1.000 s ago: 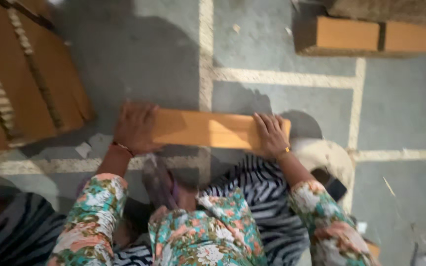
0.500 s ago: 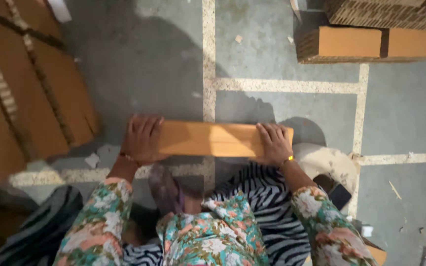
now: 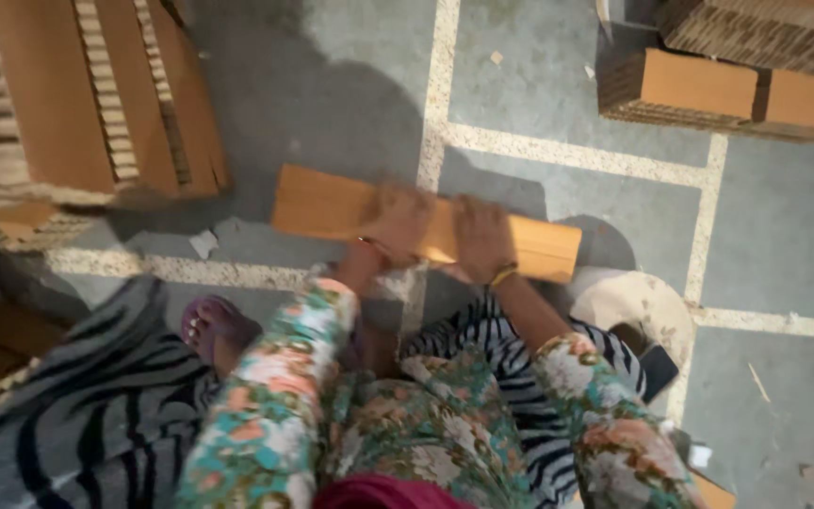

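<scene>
Covering most of the view, a grey stone floor with pale inlaid lines spreads under everything, and a tall lean of corrugated cardboard sheets fills its upper left corner. At the upper right sits a stack of cardboard blocks, well apart from the hands. Below them, a striped grey cloth lies at the lower left, next to a foot in a purple sandal. The long flat cardboard strip lies on the floor in the middle, running left to right across one pale line, just in front of the person's knees. Both hands rest on top of it near its centre, side by side and close together. The left hand lies flat with fingers pointing away from the body, palm down on the strip; the right hand is likewise laid flat and pressing on it, a yellow bangle at its wrist. Both are blurred, so how far the fingers spread cannot be told. A small paper scrap lies left of the strip
</scene>
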